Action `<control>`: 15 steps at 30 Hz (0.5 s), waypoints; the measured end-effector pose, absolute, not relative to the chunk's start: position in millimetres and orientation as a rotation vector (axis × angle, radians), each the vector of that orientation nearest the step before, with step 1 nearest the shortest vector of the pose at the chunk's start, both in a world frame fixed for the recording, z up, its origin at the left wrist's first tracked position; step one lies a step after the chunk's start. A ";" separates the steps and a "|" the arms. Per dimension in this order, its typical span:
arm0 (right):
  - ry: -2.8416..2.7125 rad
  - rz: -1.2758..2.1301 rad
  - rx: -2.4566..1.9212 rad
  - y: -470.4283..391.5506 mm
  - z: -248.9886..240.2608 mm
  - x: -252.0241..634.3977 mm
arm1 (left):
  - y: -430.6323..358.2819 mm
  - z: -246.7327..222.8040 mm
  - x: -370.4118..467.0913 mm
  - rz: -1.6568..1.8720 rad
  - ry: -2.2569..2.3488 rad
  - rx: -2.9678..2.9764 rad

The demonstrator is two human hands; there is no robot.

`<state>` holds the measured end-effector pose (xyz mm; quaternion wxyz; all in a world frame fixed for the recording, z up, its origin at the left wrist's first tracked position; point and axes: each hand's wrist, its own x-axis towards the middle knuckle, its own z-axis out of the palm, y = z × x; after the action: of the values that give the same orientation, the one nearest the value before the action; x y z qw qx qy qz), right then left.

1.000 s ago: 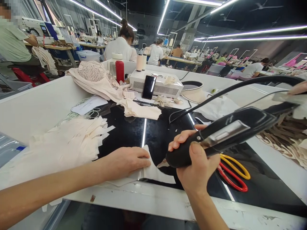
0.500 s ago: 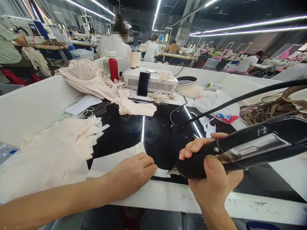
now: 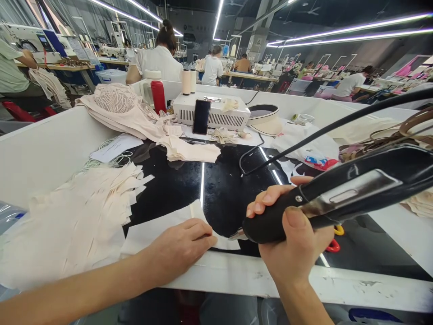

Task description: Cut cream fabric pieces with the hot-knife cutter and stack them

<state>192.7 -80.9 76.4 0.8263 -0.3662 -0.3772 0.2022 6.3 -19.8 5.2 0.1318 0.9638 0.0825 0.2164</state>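
Note:
My right hand point(image 3: 287, 230) is wrapped round a black handheld tool point(image 3: 338, 198) with a metal plate on its side and a cable. The tool's pointed metal tip point(image 3: 238, 234) is just above the right end of a pale fabric piece point(image 3: 152, 230). My left hand point(image 3: 186, 246) rests on that piece near the table's front edge, fingers pressed together; whatever is between the fingertips is hidden. A narrow cream strip point(image 3: 192, 210) lies on the fabric beyond my left hand. To the left is a spread pile of cream fabric pieces point(image 3: 74, 212).
Behind the black surface point(image 3: 176, 185) stand a white vented box point(image 3: 216, 113), a phone point(image 3: 201, 117), a red bottle point(image 3: 158, 97) and beige garments point(image 3: 118, 108). Red scissor handles point(image 3: 333, 246) lie beneath the tool. People sit at machines beyond.
My right hand and the tool have moved slightly left, bringing the tip over the fabric and uncovering red and yellow handles. My left hand has shifted slightly left.

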 end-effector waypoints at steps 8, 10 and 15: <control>-0.862 0.510 -0.757 -70.0 66.6 183.4 | -21.5 2.5 4.5 0.598 0.228 2.786; -0.874 0.502 -0.772 -69.8 65.3 183.0 | -21.1 2.2 5.0 0.600 0.229 2.784; -0.849 0.519 -0.765 -67.7 67.2 181.5 | -20.5 2.5 5.9 0.629 0.219 2.790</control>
<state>181.5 -67.7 67.2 0.8096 -0.3577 -0.3972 0.2426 5.9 -20.5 2.5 0.1363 0.9636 0.0755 0.2172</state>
